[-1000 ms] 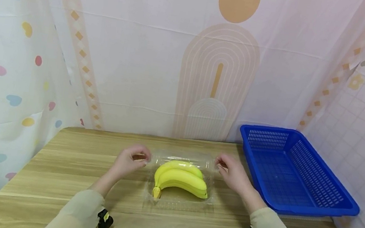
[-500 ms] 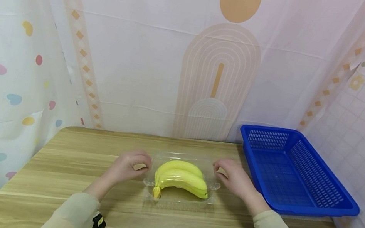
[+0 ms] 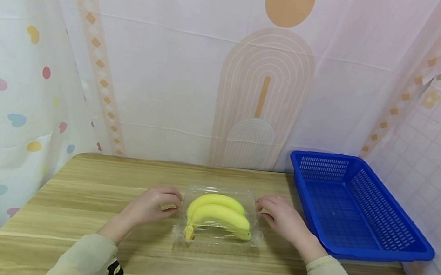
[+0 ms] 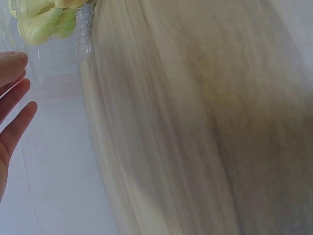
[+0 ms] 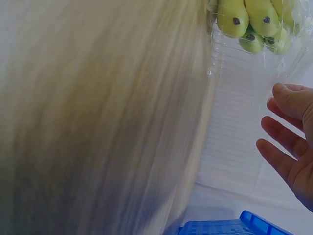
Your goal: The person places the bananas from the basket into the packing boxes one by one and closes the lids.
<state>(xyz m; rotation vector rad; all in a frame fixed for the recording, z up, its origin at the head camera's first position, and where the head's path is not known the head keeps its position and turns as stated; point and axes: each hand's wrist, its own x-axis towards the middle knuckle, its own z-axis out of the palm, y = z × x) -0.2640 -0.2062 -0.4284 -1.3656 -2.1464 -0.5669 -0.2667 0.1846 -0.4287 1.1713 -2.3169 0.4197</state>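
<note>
A bunch of yellow bananas (image 3: 220, 215) lies inside a clear plastic clamshell box (image 3: 215, 248), in the middle of the table in the head view. The box's clear lid lies over the bananas. My left hand (image 3: 156, 202) pinches the lid at its left side between thumb and fingertips. At the right side my right hand (image 3: 283, 217) pinches the lid too. In the right wrist view, the thumb and forefinger of the right hand (image 5: 298, 127) meet at the clear edge, the other fingers spread. The left hand (image 4: 12, 93) is partly cut off in the left wrist view.
A blue plastic basket (image 3: 357, 250) with slotted walls stands at the right on the wooden table (image 3: 113, 179), close to my right forearm. Patterned curtains (image 3: 169, 78) hang behind the table and at both sides.
Both hands have brought the clear lid forward and down over the bananas. Its front edge now lies near the front of the box. Bananas and basket have stayed in place.
</note>
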